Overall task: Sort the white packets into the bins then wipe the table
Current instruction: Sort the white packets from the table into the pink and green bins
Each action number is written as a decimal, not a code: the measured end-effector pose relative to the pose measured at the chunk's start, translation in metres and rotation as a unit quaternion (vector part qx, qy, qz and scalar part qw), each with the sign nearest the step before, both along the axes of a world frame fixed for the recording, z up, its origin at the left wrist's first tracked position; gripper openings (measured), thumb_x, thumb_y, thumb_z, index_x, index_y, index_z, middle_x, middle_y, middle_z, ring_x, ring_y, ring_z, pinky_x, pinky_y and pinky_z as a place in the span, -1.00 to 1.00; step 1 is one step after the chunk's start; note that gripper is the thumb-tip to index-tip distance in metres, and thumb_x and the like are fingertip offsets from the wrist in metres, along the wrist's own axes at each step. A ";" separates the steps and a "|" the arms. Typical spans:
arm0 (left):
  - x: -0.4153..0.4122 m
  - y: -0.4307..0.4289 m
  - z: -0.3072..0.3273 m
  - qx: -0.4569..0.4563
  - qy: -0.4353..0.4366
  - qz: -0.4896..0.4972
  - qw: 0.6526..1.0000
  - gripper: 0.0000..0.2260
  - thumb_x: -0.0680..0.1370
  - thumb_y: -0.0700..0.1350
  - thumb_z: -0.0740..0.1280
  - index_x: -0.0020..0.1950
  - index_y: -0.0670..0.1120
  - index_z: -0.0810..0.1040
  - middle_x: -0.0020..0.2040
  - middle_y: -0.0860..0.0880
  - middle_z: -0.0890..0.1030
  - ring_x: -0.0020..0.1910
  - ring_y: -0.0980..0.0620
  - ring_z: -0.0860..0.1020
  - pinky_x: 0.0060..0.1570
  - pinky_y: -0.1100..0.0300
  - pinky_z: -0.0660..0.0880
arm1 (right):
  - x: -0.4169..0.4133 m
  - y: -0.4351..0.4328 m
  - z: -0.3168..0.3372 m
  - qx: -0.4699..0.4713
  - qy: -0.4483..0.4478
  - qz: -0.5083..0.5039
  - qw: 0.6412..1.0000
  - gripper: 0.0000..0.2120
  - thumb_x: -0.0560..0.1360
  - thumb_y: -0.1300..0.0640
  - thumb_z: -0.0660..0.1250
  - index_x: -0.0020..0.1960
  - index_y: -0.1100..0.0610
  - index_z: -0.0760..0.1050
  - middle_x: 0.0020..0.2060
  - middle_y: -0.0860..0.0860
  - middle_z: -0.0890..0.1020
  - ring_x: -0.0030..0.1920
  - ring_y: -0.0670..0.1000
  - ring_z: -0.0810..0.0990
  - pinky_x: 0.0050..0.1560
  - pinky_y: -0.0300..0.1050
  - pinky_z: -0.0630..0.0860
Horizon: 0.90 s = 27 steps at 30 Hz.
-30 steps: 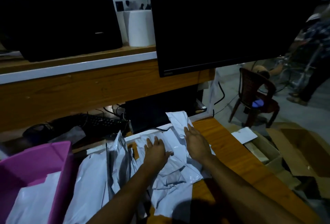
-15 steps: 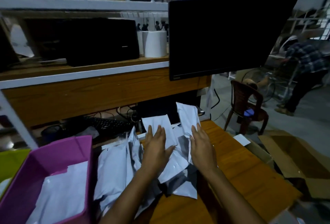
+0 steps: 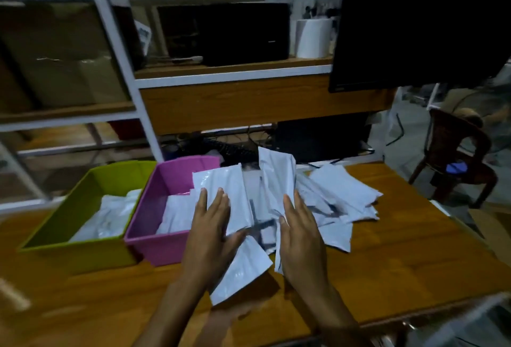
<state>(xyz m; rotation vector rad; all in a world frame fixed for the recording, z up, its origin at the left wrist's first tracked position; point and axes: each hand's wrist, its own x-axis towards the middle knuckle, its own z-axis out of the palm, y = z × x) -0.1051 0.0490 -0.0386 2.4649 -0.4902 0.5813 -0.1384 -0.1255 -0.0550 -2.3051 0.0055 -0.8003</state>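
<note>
White packets (image 3: 340, 191) heaped just R of pink bin (image 3: 154, 247), more inside it. L hand (image 3: 213, 225) & R hand (image 3: 301, 233) flat on pile, fingers straight, nothing clenched. L hand nearer bin, w/ top packet (image 3: 221, 186) overlapping bin's R wall, long axis along it.

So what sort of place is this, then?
Likely a small packing or dispatch room: white packets heaped on a wooden table, a pink bin and green bin for sorting, cardboard boxes on metal shelves.
</note>
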 end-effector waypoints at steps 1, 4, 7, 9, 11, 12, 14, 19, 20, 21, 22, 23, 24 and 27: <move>-0.005 0.019 0.000 -0.002 -0.003 0.013 1.000 -0.34 0.46 0.12 0.40 0.46 -0.17 0.33 0.53 -0.02 0.23 0.57 -0.02 -0.11 0.41 0.00 0.19 | -0.002 0.015 -0.001 -0.001 0.002 0.013 1.000 -0.55 0.60 0.04 0.09 0.43 0.16 0.36 0.44 0.13 0.37 0.42 0.15 0.37 0.32 0.04 0.42; -0.010 0.078 -0.001 -0.004 -0.006 0.046 0.999 -0.34 0.43 0.16 0.39 0.38 -0.22 0.39 0.47 -0.09 0.35 0.56 -0.13 -0.03 0.36 -0.06 0.27 | -0.001 0.059 0.000 -0.009 0.001 0.046 0.999 -0.57 0.59 0.10 0.12 0.42 0.18 0.38 0.44 0.13 0.37 0.41 0.16 0.38 0.28 0.10 0.48; -0.006 0.136 0.002 -0.009 -0.004 0.078 0.997 -0.33 0.42 0.16 0.42 0.39 -0.22 0.41 0.46 -0.09 0.35 0.55 -0.16 0.03 0.34 -0.13 0.30 | 0.012 0.104 0.006 -0.012 0.012 0.083 0.996 -0.55 0.60 0.06 0.07 0.46 0.13 0.33 0.49 0.07 0.30 0.46 0.12 0.31 0.32 0.13 0.45; 0.003 0.173 0.004 -0.008 -0.003 0.099 0.995 -0.30 0.43 0.19 0.39 0.42 -0.21 0.38 0.48 -0.07 0.31 0.55 -0.13 0.01 0.35 -0.13 0.29 | 0.027 0.136 0.011 -0.007 0.006 0.097 0.995 -0.56 0.60 0.05 0.07 0.45 0.13 0.34 0.48 0.07 0.31 0.45 0.11 0.32 0.32 0.11 0.46; 0.017 0.209 0.009 -0.026 0.014 0.107 0.994 -0.24 0.40 0.21 0.38 0.47 -0.19 0.33 0.49 -0.02 0.27 0.55 -0.06 0.00 0.38 -0.09 0.26 | 0.045 0.171 0.018 -0.011 -0.002 0.109 0.994 -0.56 0.60 0.06 0.09 0.44 0.13 0.35 0.47 0.07 0.33 0.45 0.10 0.33 0.34 0.04 0.42; 0.025 0.227 0.011 -0.034 0.018 0.106 0.994 -0.22 0.39 0.22 0.39 0.47 -0.18 0.31 0.48 0.00 0.26 0.55 -0.04 0.00 0.38 -0.07 0.25 | 0.055 0.189 0.021 -0.016 -0.001 0.112 0.994 -0.56 0.60 0.06 0.08 0.45 0.13 0.35 0.47 0.06 0.33 0.45 0.08 0.33 0.36 -0.02 0.38; 0.044 0.261 0.013 -0.034 0.024 0.103 0.994 -0.20 0.38 0.23 0.40 0.48 -0.17 0.31 0.49 0.00 0.26 0.54 -0.02 0.00 0.38 -0.04 0.23 | 0.076 0.225 0.027 -0.015 0.018 0.122 0.992 -0.53 0.59 0.03 0.05 0.46 0.12 0.32 0.48 0.05 0.31 0.46 0.07 0.31 0.39 -0.12 0.30; 0.103 0.338 0.014 0.012 0.069 0.082 0.994 -0.29 0.44 0.21 0.39 0.47 -0.12 0.33 0.52 -0.03 0.23 0.53 0.01 -0.04 0.43 -0.02 0.17 | 0.136 0.310 0.037 0.014 0.071 0.140 0.988 -0.57 0.65 0.04 0.04 0.48 0.12 0.29 0.49 0.05 0.28 0.47 0.06 0.27 0.37 -0.19 0.26; 0.117 0.350 0.010 0.015 0.076 0.077 0.994 -0.32 0.45 0.18 0.40 0.46 -0.12 0.34 0.52 -0.04 0.24 0.53 0.00 -0.02 0.44 -0.02 0.16 | 0.150 0.325 0.037 0.011 0.079 0.138 0.987 -0.59 0.66 0.08 0.07 0.48 0.13 0.29 0.50 0.06 0.28 0.47 0.06 0.27 0.36 -0.21 0.25; 0.131 0.361 0.005 0.021 0.084 0.074 0.993 -0.35 0.46 0.17 0.38 0.45 -0.11 0.35 0.52 -0.04 0.25 0.54 -0.02 0.00 0.44 -0.01 0.15 | 0.166 0.340 0.036 0.006 0.087 0.136 0.987 -0.60 0.66 0.11 0.08 0.48 0.15 0.29 0.50 0.08 0.27 0.47 0.08 0.27 0.37 -0.18 0.26; 0.143 0.369 0.001 0.032 0.090 0.072 0.993 -0.36 0.46 0.19 0.37 0.44 -0.10 0.36 0.51 -0.03 0.27 0.54 -0.04 0.04 0.44 -0.01 0.15 | 0.182 0.353 0.033 0.000 0.097 0.132 0.986 -0.60 0.65 0.14 0.09 0.47 0.18 0.29 0.50 0.10 0.26 0.47 0.10 0.26 0.38 -0.12 0.28; 0.157 0.376 -0.005 0.047 0.107 0.066 0.991 -0.35 0.46 0.23 0.36 0.44 -0.09 0.37 0.51 -0.03 0.28 0.54 -0.06 0.07 0.44 -0.02 0.16 | 0.198 0.365 0.029 -0.007 0.112 0.128 0.985 -0.60 0.65 0.16 0.10 0.47 0.20 0.30 0.51 0.12 0.24 0.47 0.12 0.26 0.37 -0.08 0.30; 0.170 0.381 -0.010 0.069 0.124 0.050 0.989 -0.35 0.46 0.24 0.35 0.42 -0.09 0.38 0.49 -0.05 0.32 0.53 -0.08 0.12 0.44 -0.03 0.16 | 0.213 0.376 0.023 -0.018 0.129 0.124 0.984 -0.60 0.64 0.19 0.11 0.46 0.21 0.30 0.51 0.14 0.22 0.47 0.14 0.25 0.37 -0.05 0.31; 0.206 0.389 -0.028 0.132 0.156 0.007 0.979 -0.47 0.44 0.20 0.38 0.16 -0.20 0.48 0.17 -0.19 0.54 0.27 -0.22 0.41 0.44 -0.08 0.20 | 0.246 0.401 -0.001 -0.081 0.203 0.106 0.970 -0.63 0.59 0.20 0.17 0.38 0.23 0.37 0.51 0.17 0.19 0.43 0.16 0.30 0.32 -0.04 0.36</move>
